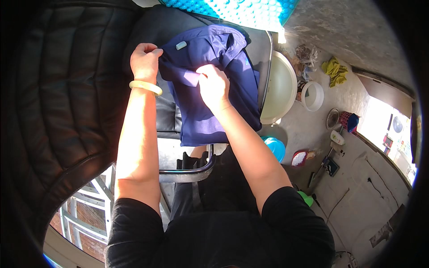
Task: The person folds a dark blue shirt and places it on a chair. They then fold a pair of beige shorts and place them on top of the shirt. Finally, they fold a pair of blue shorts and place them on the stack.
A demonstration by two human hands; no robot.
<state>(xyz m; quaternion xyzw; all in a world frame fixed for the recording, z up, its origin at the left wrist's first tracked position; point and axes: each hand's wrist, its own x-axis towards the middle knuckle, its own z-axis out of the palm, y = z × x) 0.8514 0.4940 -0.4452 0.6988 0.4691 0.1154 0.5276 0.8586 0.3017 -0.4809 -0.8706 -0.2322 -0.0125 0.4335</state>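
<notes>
A dark blue garment (214,110) with a collar-like band lies over a black chair (258,43). My left hand (145,62), with a pale bangle (146,87) on the wrist, pinches the garment's left edge between thumb and fingers. Over the middle of the cloth, my right hand (214,83) grips a fold of the same garment. A small pale, light-blue piece (181,45) rests on the fabric near the top, between and above the hands; what it is I cannot tell. Sunlight washes out part of both hands.
A quilted black leather seat (73,83) fills the left. A turquoise bumpy mat (234,10) lies above. To the right are a large pale basin (281,87), a white bucket (312,96), a yellow-green cloth (335,72) and a blue basin (275,149). A metal ladder (87,214) stands lower left.
</notes>
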